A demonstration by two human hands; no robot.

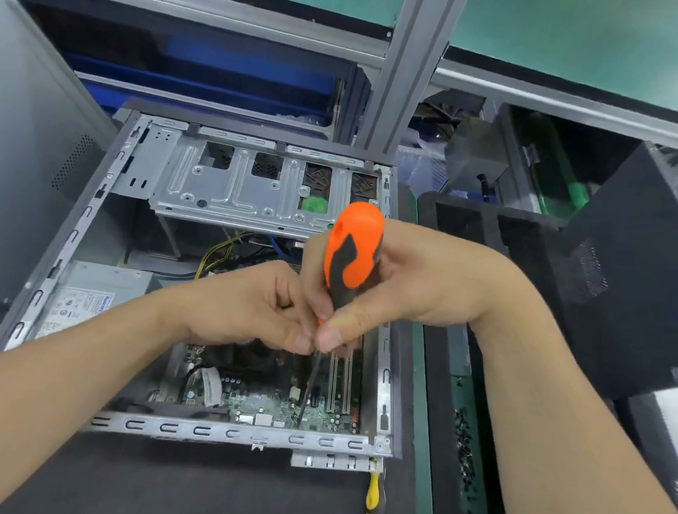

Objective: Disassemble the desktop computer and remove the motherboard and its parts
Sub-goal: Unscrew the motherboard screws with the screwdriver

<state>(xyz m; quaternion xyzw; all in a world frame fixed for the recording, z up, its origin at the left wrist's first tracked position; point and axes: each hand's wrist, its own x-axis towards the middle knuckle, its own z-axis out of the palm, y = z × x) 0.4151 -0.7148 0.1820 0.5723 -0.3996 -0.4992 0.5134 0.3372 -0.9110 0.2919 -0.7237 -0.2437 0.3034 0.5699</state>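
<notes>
An open desktop computer case (75, 233) lies on its side on a dark mat. Its green motherboard (267, 408) shows at the near end, partly hidden by my hands. My right hand (402, 281) grips the orange and black handle of a screwdriver (353, 250). The thin shaft runs down to the board near the memory slots (340, 385). My left hand (254, 306) has its fingers curled and pinches the shaft just under the handle. A grey power supply (98, 291) sits at the case's left. A silver drive cage (230, 188) spans the far end.
A yellow and black screwdriver (376, 496) lies on the mat by the case's near right corner. A black foam tray (487, 249) with small screws (464, 456) stands at the right. Grey case panels lean at the far left (8, 156) and right (643, 268). An aluminium post (408, 64) rises behind.
</notes>
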